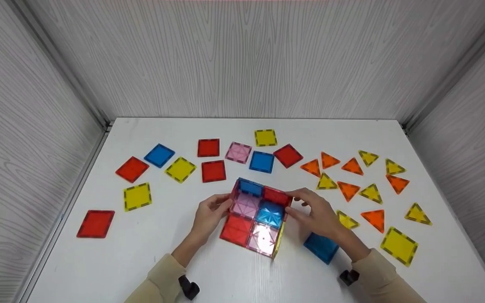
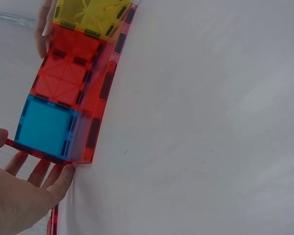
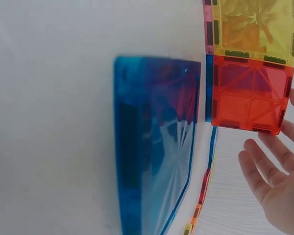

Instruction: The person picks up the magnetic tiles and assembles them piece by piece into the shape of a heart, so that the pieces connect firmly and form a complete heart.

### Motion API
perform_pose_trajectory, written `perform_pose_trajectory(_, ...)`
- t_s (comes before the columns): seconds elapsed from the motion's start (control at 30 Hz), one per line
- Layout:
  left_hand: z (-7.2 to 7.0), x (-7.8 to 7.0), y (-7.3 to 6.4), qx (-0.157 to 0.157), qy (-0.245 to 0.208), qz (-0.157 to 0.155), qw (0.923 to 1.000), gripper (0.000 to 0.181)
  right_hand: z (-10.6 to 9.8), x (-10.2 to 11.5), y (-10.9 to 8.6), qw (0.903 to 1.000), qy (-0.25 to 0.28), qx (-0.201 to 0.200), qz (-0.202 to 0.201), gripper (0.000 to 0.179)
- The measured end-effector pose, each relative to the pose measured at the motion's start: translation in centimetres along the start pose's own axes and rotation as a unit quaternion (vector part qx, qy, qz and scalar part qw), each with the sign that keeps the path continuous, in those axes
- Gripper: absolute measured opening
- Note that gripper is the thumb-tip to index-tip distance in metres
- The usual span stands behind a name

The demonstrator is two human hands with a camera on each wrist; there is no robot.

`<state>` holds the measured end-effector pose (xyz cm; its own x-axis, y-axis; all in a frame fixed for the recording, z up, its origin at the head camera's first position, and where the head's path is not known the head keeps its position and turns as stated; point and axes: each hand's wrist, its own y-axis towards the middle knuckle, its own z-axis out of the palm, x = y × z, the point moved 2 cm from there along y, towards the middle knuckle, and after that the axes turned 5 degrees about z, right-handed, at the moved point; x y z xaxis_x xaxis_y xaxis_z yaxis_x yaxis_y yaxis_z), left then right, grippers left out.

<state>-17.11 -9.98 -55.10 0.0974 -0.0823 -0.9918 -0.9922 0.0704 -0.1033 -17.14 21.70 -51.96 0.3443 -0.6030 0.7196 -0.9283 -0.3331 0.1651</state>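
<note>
A box-like build of magnetic tiles point(image 1: 237, 230) sits mid-table, with pink, blue and red squares across its floor and low upright walls. At its back stand a blue tile point(image 1: 249, 187) and a red one. My left hand point(image 1: 209, 214) pinches the upright red tile point(image 2: 36, 152) on the left side, thumb inside and fingers outside. On the right side, my right hand point(image 1: 316, 212) holds the upright red wall tile point(image 3: 252, 98) between thumb and index finger at its back corner; its other fingers are spread loosely. A yellow wall tile point(image 3: 257, 29) adjoins that one toward the front.
Loose square tiles in red, blue, yellow and pink, such as a red tile point(image 1: 95, 224), lie left and behind. Orange and yellow triangles point(image 1: 373, 219) spread to the right. A blue square point(image 1: 321, 247) lies beneath my right wrist; a yellow square point(image 1: 399, 246) is farther right.
</note>
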Motion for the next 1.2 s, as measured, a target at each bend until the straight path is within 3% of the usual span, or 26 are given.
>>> perform_pose_trajectory(0.23, -0.1, -0.2, 0.9, 0.006, 0.003, 0.019, 0.9998, 0.032, 0.4, 0.6, -0.8, 0.9984, -0.047, -0.025, -0.018, 0.043)
perform_pose_trajectory(0.5, 0.1, -0.2, 2.0, 0.008, 0.0, 0.016, 0.9998, 0.029, 0.5, 1.5, -1.8, 0.9969, -0.069, -0.039, 0.0, 0.042)
perform_pose_trajectory(0.93, 0.1, -0.6, 2.4, 0.006, 0.014, 0.006, 0.9999, 0.031, 0.7, 2.1, -2.3, 0.9954, -0.08, -0.052, 0.005, 0.04)
perform_pose_trajectory(1.07, -0.9, -0.8, 2.0, 0.012, 0.05, 0.03, 0.9982, 0.039, 0.7, 2.0, -2.3, 0.9949, -0.081, -0.059, -0.013, 0.04)
perform_pose_trajectory(1.2, -3.1, -1.1, 1.4, 0.009, 0.107, 0.055, 0.9927, 0.042, 0.8, 1.7, -2.4, 0.9943, -0.079, -0.065, -0.03, 0.039)
